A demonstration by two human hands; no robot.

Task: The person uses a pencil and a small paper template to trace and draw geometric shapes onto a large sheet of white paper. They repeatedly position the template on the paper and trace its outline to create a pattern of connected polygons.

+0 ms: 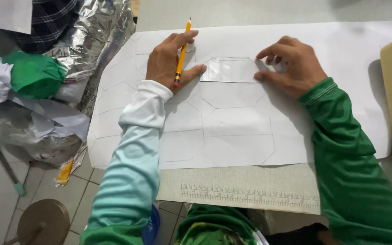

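In the head view, nearest to me at six o'clock is my green shirt (214, 229), and just above it a clear ruler (250, 196) lies flat on the grey table (232, 181).

Past the ruler lies a big white sheet of paper (341, 59). Many pencil shapes with slanted corners are already drawn on it, mostly on the half toward nine o'clock. The half toward three o'clock looks bare, so I think a lot is done and some room is left.

My left hand (171, 59) rests on the paper at about eleven o'clock. Its fingers are closed around a yellow pencil (182, 52). The pencil stands up with its red rubber end down near my thumb. The sharp tip points away from the paper, so it is not drawing right now.

My right hand (291, 66) is at about one o'clock. Its fingers are spread and press flat on the paper, holding nothing. Its fingertips touch the right edge of a small shiny cut-out shape (230, 70). That shape lies flat on the paper at twelve o'clock, between my two hands. I cannot tell if a line has been drawn around it yet.

At nine to ten o'clock, off the table, I see a heap of silver foil (96, 31), crumpled white paper and a green bundle (35, 75). A round stool (44, 222) stands at seven o'clock on the tiled floor.
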